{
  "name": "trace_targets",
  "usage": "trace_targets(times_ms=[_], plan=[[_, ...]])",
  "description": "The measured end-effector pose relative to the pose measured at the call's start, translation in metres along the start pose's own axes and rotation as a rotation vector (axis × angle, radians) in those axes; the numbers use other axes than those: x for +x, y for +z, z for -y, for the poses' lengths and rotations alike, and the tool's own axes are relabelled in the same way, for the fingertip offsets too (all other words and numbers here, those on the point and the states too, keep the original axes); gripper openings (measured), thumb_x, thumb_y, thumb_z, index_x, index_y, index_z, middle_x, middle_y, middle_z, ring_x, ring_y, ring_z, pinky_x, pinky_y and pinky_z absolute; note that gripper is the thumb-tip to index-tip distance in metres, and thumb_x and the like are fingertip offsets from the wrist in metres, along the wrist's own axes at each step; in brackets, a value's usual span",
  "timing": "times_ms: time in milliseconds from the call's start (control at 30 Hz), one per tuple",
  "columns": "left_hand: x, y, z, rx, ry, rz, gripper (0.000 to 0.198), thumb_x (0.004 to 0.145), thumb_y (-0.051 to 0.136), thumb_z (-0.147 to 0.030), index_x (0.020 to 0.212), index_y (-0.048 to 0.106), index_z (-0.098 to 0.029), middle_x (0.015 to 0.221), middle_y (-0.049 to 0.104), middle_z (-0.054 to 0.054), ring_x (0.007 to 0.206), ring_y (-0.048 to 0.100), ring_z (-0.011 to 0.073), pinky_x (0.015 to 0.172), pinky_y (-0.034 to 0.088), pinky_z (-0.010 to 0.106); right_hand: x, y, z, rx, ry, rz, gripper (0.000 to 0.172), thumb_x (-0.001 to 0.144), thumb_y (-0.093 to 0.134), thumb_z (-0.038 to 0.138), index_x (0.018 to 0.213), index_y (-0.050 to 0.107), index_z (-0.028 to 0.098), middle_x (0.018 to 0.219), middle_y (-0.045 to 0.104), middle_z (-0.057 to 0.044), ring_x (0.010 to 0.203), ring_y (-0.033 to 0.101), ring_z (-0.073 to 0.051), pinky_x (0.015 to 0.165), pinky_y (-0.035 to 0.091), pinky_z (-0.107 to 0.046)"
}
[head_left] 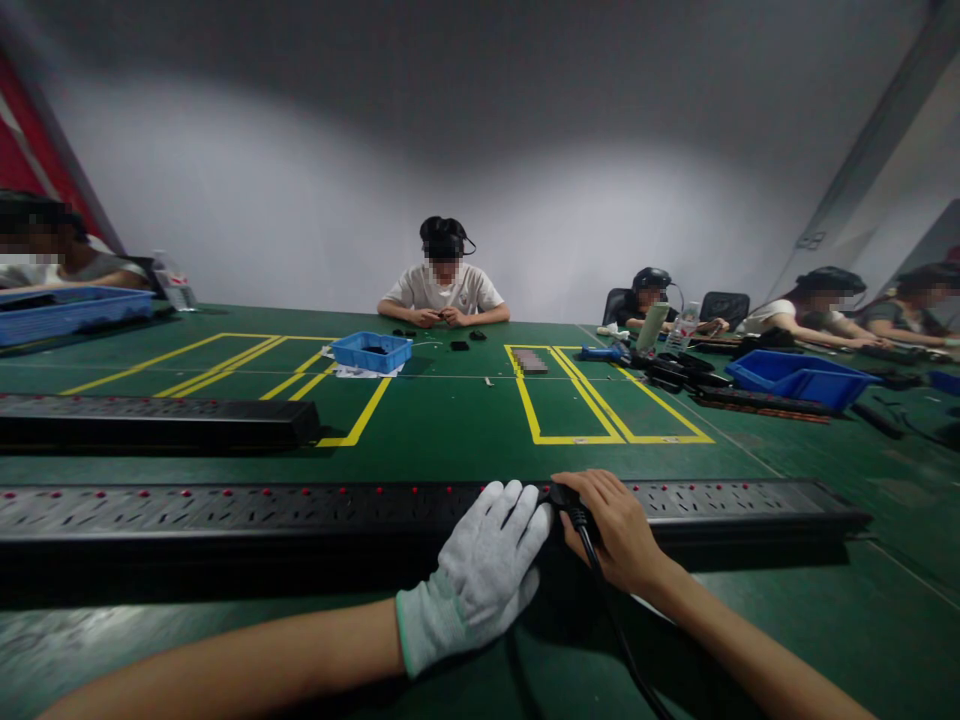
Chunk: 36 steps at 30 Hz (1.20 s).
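Note:
A long black power strip (225, 512) with a row of sockets and small red parts lies across the table in front of me. My left hand (487, 560), in a grey-white glove, grips the strip near its middle, fingers over the top and thumb down the front. Just beside it, my bare right hand (611, 525) is closed around a black plug (574, 500) at the sockets. From the plug a black cord (611, 610) runs down toward me. How far the plug sits in the socket is hidden by my fingers.
Another black power strip (150, 422) lies farther off at the left. Beyond are yellow tape lines (536, 410), a small blue bin (373, 352) and a larger blue bin (799, 380). A person (442, 285) sits opposite; other people work at both sides.

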<state>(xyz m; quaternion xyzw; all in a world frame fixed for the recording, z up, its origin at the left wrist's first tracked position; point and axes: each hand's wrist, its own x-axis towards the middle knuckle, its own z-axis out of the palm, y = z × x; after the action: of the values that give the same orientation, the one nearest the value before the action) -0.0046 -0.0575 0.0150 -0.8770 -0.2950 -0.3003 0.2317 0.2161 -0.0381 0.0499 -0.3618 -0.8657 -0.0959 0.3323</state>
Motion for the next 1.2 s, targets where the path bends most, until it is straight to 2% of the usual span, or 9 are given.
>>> trace_targets(times_ms=[1200], plan=[[-0.0022,0.0024,-0.0014,0.011,-0.013,0.025,0.052,0.093,0.052,-0.033,0.140,0.049,-0.010,0.143,0.052,0.016,0.133,0.047,0.0334,0.113,0.034,0.050,-0.0024,0.0012,-0.0021,0.008,-0.005,0.004,0.038,0.084,0.053,0.016,0.121,0.053,0.020,0.106,0.068,-0.009,0.095,0.063,-0.026,0.086,0.050,-0.041]])
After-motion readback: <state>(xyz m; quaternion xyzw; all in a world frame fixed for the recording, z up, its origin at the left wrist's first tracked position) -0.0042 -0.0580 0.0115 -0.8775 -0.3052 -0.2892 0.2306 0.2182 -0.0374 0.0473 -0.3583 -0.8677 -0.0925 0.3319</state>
